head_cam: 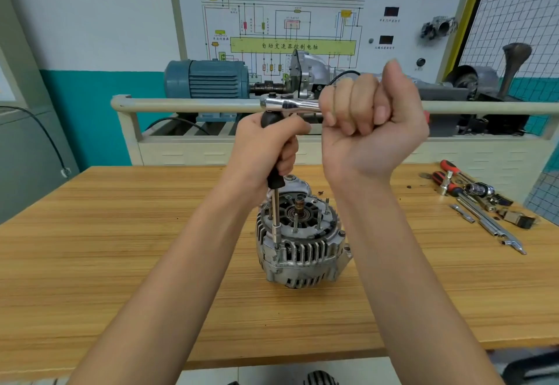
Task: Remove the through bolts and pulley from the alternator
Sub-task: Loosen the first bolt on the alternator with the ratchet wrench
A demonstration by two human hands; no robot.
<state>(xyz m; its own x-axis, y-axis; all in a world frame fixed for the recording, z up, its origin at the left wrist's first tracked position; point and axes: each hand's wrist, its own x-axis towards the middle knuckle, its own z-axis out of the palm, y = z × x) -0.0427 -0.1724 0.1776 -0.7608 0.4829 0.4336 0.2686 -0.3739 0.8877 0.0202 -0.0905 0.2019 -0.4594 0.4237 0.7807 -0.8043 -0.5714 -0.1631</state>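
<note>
While your right hand [367,118] is closing its grip fully around the ratchet [290,104] handle, your left hand [269,145] is wrapping the black driver handle [273,177] just below the ratchet head. Directly beneath that left grip, the extension shaft [276,218] is dropping onto a through bolt at the rim of the alternator [302,248], which is standing unclamped on the surface [121,233]. Nothing is bracing the housing, so a hard pull is likely risking tipping it or camming the socket off.

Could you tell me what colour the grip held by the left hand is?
Black grip, held by the left hand; head view.
</note>
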